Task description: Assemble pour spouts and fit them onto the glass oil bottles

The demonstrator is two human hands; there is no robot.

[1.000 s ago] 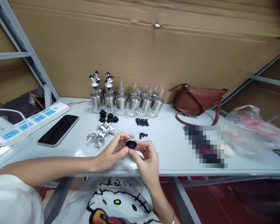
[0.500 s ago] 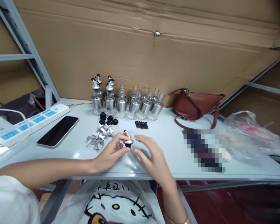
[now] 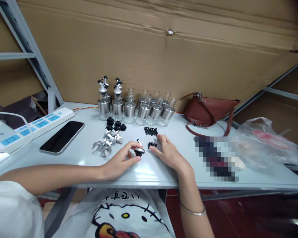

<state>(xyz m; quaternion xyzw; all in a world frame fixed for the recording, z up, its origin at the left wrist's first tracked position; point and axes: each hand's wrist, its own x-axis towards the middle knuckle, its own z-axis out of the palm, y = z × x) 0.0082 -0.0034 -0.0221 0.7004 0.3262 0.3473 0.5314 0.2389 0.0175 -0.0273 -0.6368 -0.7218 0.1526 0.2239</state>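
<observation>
My left hand (image 3: 123,160) pinches a silver pour spout (image 3: 139,151) with a black ribbed stopper underneath, holding it upright over the table near its front edge. My right hand (image 3: 169,152) is open, thumb and fingers apart, beside a small group of black flip caps (image 3: 152,144); whether it touches them is not clear. Just behind lies a row of more black caps (image 3: 151,131). Loose silver spouts (image 3: 106,142) and several black rubber stoppers (image 3: 117,125) lie left of centre.
Glass bottles with metal bands (image 3: 144,114) stand at the back, some fitted with spouts. On the left are a phone (image 3: 62,137) and a power strip (image 3: 41,125). A brown bag (image 3: 211,110) and plastic bag (image 3: 270,142) sit right, near a blurred patch (image 3: 216,158).
My right hand has moved right and forward, away from the pour spout and over to the black caps. The left hand keeps hold of the spout, shifted slightly right.
</observation>
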